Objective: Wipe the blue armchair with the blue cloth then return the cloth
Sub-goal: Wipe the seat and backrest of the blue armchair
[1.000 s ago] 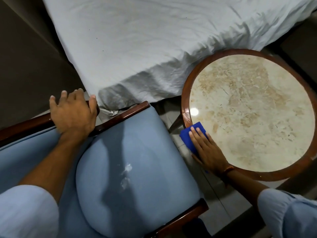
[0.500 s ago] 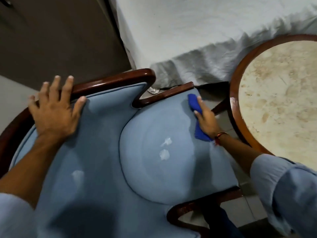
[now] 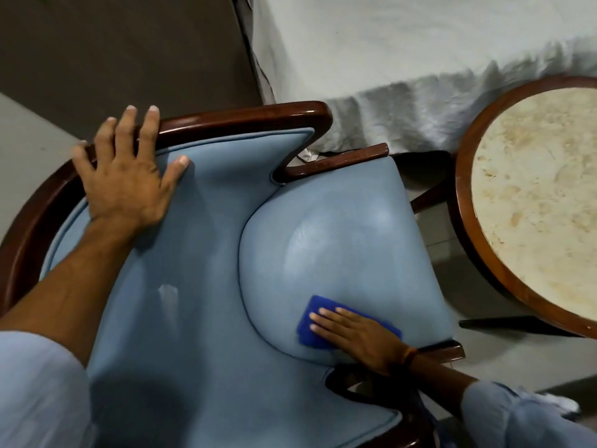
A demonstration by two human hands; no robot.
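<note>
The wiping step is on: the right hand (image 3: pixel 358 334) presses its flat fingers (image 3: pixel 323 318) on the one blue cloth (image 3: pixel 315 324) on the seat of the one blue armchair (image 3: pixel 323 253), the left hand (image 3: pixel 126 182) rests spread out on its back, and next the white mark (image 3: pixel 168 292) needs a rub.

The left hand (image 3: pixel 124 185) lies flat and wide open, palm down; its fingers (image 3: pixel 148 124) spread out and point away from the body; the thumb sticks out to the side; the left arm is bare up to a light sleeve (image 3: pixel 35 389) and reaches forward, nearly straight. The right hand (image 3: pixel 358 334) is flat too, palm down, fingers together and pointing left; it presses down and grips nothing; a thin band (image 3: pixel 408 357) sits on its wrist; the right arm comes in from the lower right, in a light sleeve as well.
</note>
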